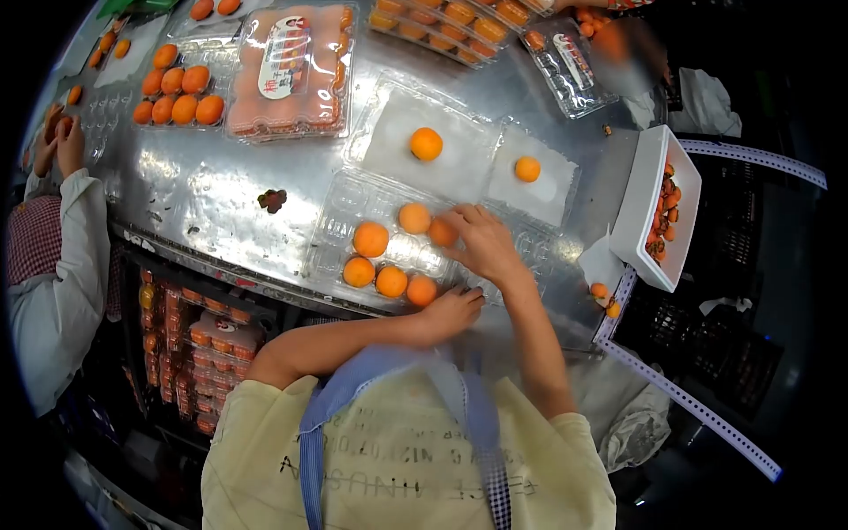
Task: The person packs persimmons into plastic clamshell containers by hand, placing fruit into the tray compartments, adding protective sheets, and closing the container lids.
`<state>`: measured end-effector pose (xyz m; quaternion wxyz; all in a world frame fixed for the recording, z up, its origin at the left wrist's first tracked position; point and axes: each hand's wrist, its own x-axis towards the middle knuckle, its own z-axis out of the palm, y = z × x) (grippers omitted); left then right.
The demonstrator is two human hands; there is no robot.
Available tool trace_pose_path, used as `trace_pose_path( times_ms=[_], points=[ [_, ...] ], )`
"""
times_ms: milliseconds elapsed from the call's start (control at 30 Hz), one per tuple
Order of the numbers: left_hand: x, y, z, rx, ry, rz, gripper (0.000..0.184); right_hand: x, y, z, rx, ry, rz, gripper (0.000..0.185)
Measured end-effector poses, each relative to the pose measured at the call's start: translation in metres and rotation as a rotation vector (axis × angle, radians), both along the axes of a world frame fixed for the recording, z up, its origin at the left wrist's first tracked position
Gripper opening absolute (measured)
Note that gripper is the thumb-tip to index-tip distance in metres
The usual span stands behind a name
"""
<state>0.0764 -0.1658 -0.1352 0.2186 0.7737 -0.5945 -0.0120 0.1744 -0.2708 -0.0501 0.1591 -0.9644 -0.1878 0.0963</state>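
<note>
In the head view, my right hand (484, 245) is closed around an orange persimmon (443, 232) at the upper middle of an open clear plastic tray (329, 252). Several other persimmons (371, 238) sit in that tray, mostly toward its left side and near edge. My left hand (452, 315) rests at the tray's near edge with its fingers curled together. Whatever those fingers may hold is hidden or too small to name. Beyond the tray, single persimmons (426, 144) lie on white paper sheets (384, 132).
A closed, labelled pack of persimmons (331, 66) stands at the back left. At right is a white foam box (638, 208) holding small orange-brown pieces. Another person's hands (66, 141) work at the far left. Stacked packs (225, 353) fill a shelf below the metal table (216, 208).
</note>
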Motion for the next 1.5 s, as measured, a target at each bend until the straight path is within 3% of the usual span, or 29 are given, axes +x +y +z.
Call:
trace_pose_path(
  times_ms=[67,267,467,500,733,900,1000,1033,1100,1133,1167,1200,1267,1333,1367,1500],
  points=[
    [0.000,-0.001,0.001,0.031,0.019,-0.019,0.018,0.000,0.002,-0.007,-0.079,0.021,0.010,0.043],
    [0.000,-0.001,-0.004,0.005,0.057,-0.032,0.017,-0.001,-0.017,-0.020,0.287,0.186,-0.226,0.046],
    [0.001,-0.002,-0.001,0.057,0.125,-0.051,0.023,-0.034,-0.010,-0.014,1.618,0.634,-0.787,0.047],
    [-0.001,-0.005,-0.007,0.033,0.116,-0.040,0.025,-0.037,-0.007,-0.020,1.682,0.624,-0.849,0.048],
    [-0.005,-0.009,-0.018,0.035,0.174,-0.036,0.030,-0.039,-0.006,-0.020,1.845,0.668,-1.043,0.047],
    [0.011,-0.001,0.014,0.161,0.189,-0.117,0.028,-0.041,-0.034,-0.020,1.924,0.585,-1.190,0.046],
    [0.008,-0.003,0.007,0.043,0.160,-0.090,0.025,-0.041,-0.113,-0.019,1.979,0.394,-1.197,0.044],
    [0.008,-0.003,0.007,0.031,0.164,-0.082,0.025,-0.034,-0.148,-0.011,1.981,0.175,-1.281,0.039],
    [0.006,-0.004,0.004,0.034,0.174,-0.065,0.024,-0.027,-0.231,0.025,2.121,-0.088,-1.078,0.030],
    [0.006,-0.005,0.004,0.031,0.173,-0.080,0.023,-0.025,-0.274,0.038,2.234,-0.130,-0.742,0.040],
    [0.006,-0.006,0.005,0.038,0.174,-0.086,0.023,-0.018,-0.303,0.051,1.934,-0.441,-0.880,0.058],
    [0.006,-0.003,0.005,0.054,0.174,-0.080,0.022,-0.018,-0.353,0.049,2.163,-0.296,-0.660,0.081],
    [0.007,-0.002,0.007,0.084,0.158,-0.090,0.020,-0.002,-0.292,0.096,2.337,-0.085,-0.639,0.095],
    [0.010,0.003,0.007,0.065,0.158,-0.089,0.019,0.017,-0.212,0.101,2.025,-0.072,-0.708,0.099],
    [0.011,0.002,0.006,0.029,0.162,-0.089,0.018,0.020,-0.193,0.082,2.248,0.260,-0.444,0.095],
    [0.006,-0.003,-0.005,-0.002,0.171,-0.081,0.017,0.039,-0.054,0.060,2.272,0.558,-0.649,0.091]
  ],
)
